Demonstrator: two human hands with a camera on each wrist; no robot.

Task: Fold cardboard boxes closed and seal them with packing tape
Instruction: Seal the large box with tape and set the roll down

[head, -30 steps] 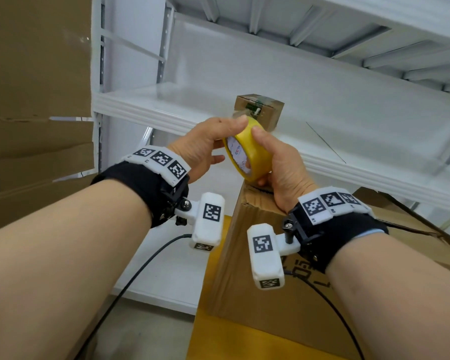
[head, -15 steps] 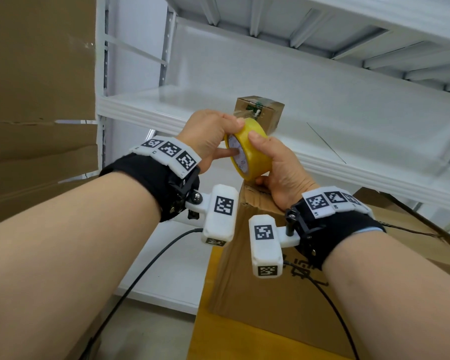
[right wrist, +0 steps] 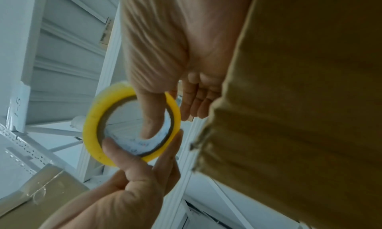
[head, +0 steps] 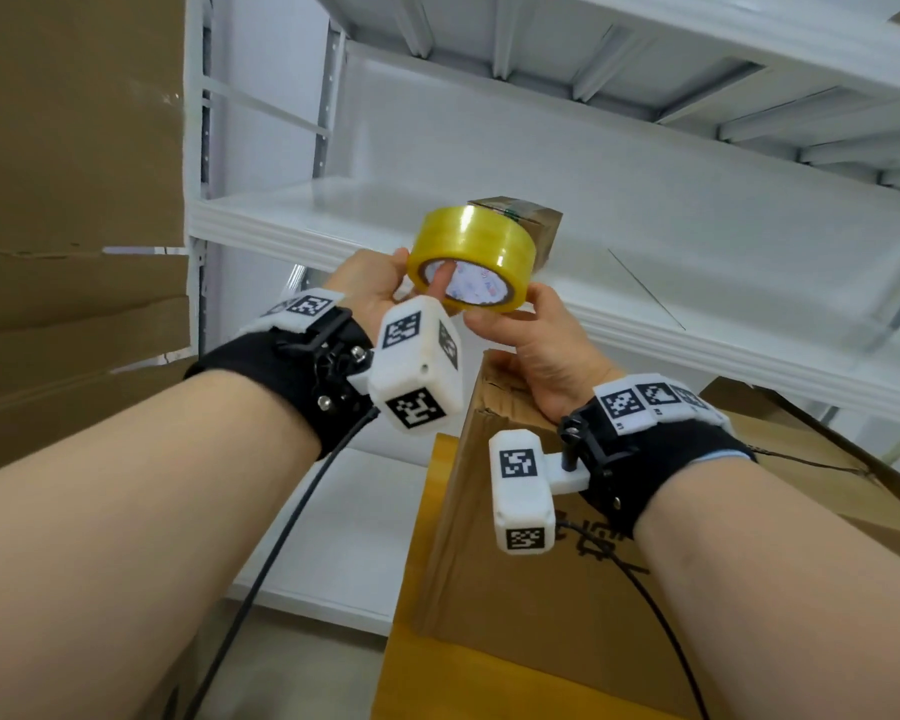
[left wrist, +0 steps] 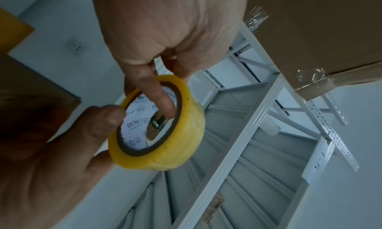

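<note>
Both hands hold a yellow roll of packing tape (head: 474, 241) in the air in front of the white shelf. Its open core faces down toward me. My left hand (head: 372, 291) grips it from the left, with one digit reaching inside the core (left wrist: 159, 100) and the others on the outside. My right hand (head: 541, 345) pinches the near right rim, thumb on the core edge (right wrist: 151, 121), fingers behind. Just below the right hand stands the brown cardboard box (head: 531, 553), its top corner close to the heel of that hand. No loose tape end shows.
A white metal shelf (head: 302, 220) runs behind the hands, with a small taped carton (head: 536, 223) on it. Large cardboard sheets (head: 74, 200) stand at the left. More cardboard (head: 811, 454) lies at the right. The box rests on a yellow table (head: 437, 678).
The roll has risen slightly and tipped from standing on edge so its core faces me. My left hand has turned under it, slipping a digit into the core; the right hand keeps its hold.
</note>
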